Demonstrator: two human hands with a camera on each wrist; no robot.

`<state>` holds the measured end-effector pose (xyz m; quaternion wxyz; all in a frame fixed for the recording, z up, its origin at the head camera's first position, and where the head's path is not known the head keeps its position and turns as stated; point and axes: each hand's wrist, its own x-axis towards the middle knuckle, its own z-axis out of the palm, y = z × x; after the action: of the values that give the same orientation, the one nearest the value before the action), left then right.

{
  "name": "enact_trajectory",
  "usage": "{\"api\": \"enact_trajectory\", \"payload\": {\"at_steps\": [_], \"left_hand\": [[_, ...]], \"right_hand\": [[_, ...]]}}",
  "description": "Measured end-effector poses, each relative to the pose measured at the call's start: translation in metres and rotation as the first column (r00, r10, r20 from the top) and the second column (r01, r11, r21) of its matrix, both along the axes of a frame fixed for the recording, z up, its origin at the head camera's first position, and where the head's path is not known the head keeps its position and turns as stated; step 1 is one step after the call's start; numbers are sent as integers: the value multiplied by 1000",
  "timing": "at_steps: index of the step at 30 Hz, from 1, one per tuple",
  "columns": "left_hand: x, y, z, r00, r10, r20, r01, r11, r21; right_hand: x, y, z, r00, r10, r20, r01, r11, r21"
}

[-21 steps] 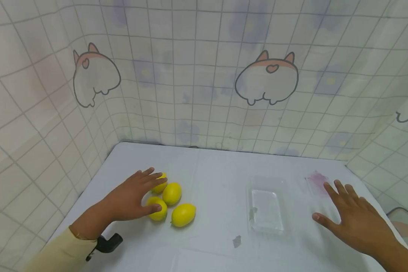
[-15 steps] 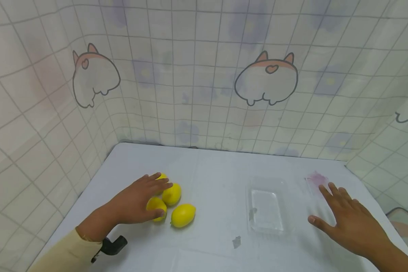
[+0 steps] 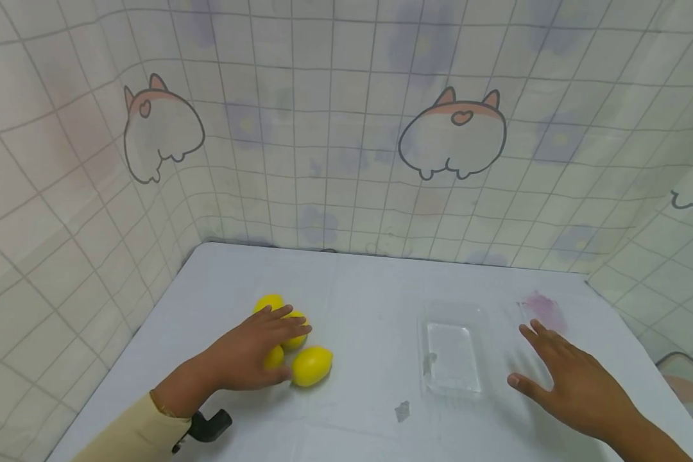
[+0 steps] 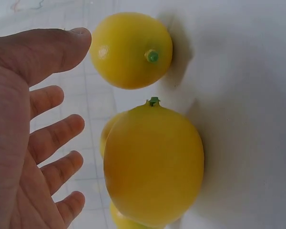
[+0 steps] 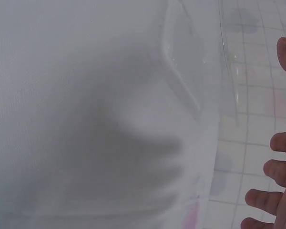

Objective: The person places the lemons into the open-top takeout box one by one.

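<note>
My left hand (image 3: 248, 353), fingers extended and spread, hovers over a cluster of several yellow lemons at the left of the table. It partly covers three of them; the lemon nearest the middle (image 3: 313, 366) shows almost whole beside the thumb. In the left wrist view a large lemon (image 4: 155, 164) with a green stem end lies in front of the palm, and another lemon (image 4: 132, 51) is by the thumb tip. My right hand (image 3: 577, 385), fingers straight and holding nothing, is above the table to the right of a clear plastic tray (image 3: 484, 359).
The white table (image 3: 369, 308) ends at a curtain (image 3: 335, 128) with a grid and corgi print. A pink stain (image 3: 539, 307) marks the tabletop at the back right. A grey patch (image 3: 402, 410) lies in front of the tray. A black piece (image 3: 210, 425) sticks out at my left wrist.
The left hand has moved right and a little nearer, further over the lemons. The right hand has shifted left toward the clear tray. Lemons and tray have stayed put.
</note>
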<state>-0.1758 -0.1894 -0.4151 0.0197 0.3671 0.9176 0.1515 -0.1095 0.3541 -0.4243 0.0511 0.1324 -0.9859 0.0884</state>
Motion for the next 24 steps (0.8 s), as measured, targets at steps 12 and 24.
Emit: {"api": "enact_trajectory", "payload": {"at_steps": [12,24], "left_hand": [[-1,8,-7,999,-40,19,41,998,-46],[-2,13,-14,997,-77,-8,76,992,-98]], "right_hand": [[6,-17,-9,999,44,6,-44,996,-73],[8,-24,-19,998,68,-11,-69,995,-79]]}}
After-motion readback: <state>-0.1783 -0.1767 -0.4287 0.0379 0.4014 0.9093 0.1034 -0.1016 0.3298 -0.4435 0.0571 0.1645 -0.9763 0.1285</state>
